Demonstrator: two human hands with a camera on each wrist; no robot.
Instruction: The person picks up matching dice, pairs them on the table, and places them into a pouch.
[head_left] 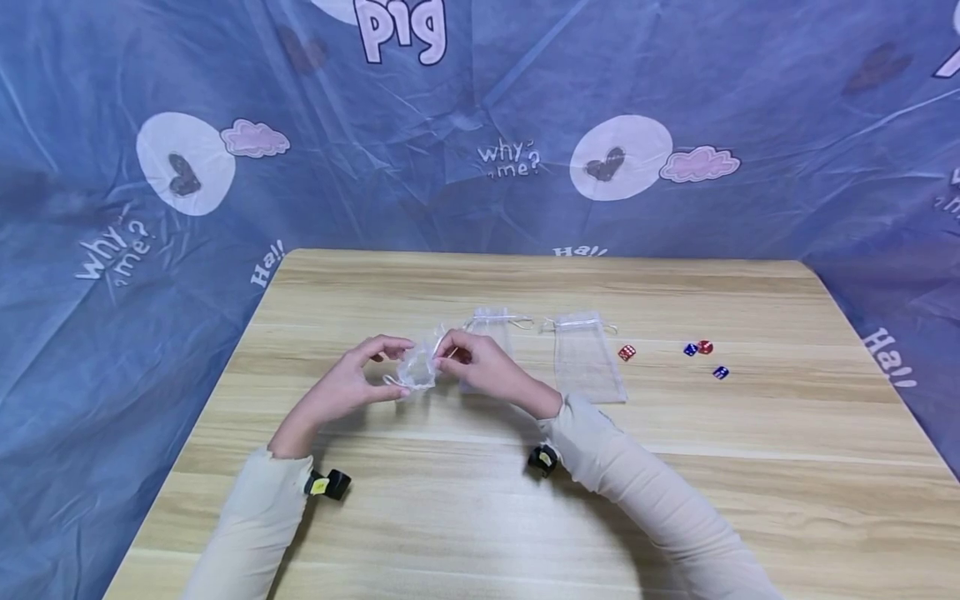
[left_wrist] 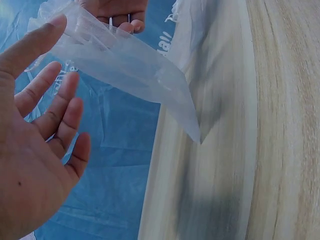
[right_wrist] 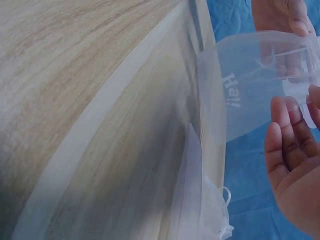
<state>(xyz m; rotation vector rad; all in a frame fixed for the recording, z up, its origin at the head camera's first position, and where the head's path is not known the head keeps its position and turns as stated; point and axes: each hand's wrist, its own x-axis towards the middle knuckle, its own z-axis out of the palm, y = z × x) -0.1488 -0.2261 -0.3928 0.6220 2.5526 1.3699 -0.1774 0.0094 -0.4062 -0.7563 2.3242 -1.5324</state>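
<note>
A sheer white drawstring bag (head_left: pixel 417 367) is held up between the two hands, its body hanging toward the tabletop in the left wrist view. The right hand (head_left: pixel 480 364) pinches the gathered side of its mouth between thumb and fingertips. Across from it, the left hand (head_left: pixel 352 379) has its thumb (left_wrist: pixel 52 27) against the mesh near the mouth, the other fingers spread and loosely bent apart from the thumb. White drawstring loops show at the bag's mouth. Behind the right hand lies a second sheer bag (head_left: pixel 491 321), partly covered by it.
A third sheer bag (head_left: pixel 588 358) lies flat right of the right hand. Beyond it are a red die (head_left: pixel 627 353), a blue die (head_left: pixel 691 350) beside another red die (head_left: pixel 706 347), and a second blue die (head_left: pixel 721 372). A printed blue cloth (head_left: pixel 420 150) hangs behind the wooden table (head_left: pixel 450 517).
</note>
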